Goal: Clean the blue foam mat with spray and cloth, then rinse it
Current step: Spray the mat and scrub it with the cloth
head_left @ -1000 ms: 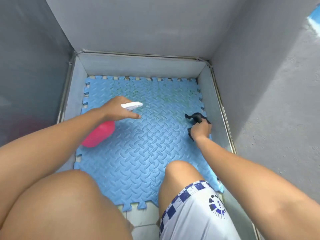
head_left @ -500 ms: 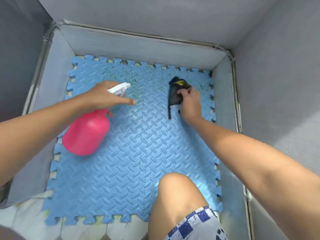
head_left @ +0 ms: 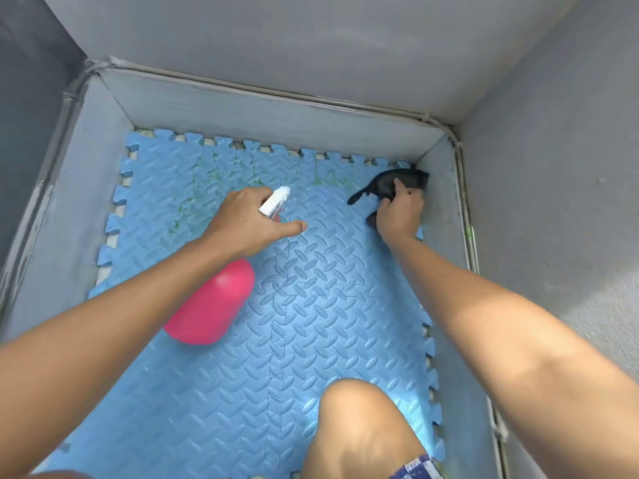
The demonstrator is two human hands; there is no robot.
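Note:
The blue foam mat [head_left: 311,340] with a ridged pattern and jigsaw edges covers the floor of a grey walled corner. Green stains mark its far part, between my two hands. My left hand [head_left: 249,223] grips the neck of a pink spray bottle [head_left: 211,305] with a white nozzle [head_left: 275,200], index finger stretched out to the right. My right hand [head_left: 399,212] presses a black cloth [head_left: 390,183] onto the mat's far right corner, close to the wall.
Low grey ledges [head_left: 276,112] and grey walls [head_left: 553,167] enclose the mat on the far, left and right sides. My bare knee [head_left: 359,420] rests on the mat at the near right. A cable runs along the top of the ledge.
My right hand has slid the black cloth from the mat's far middle toward the far right corner. My left hand keeps the spray bottle over the mat's centre-left.

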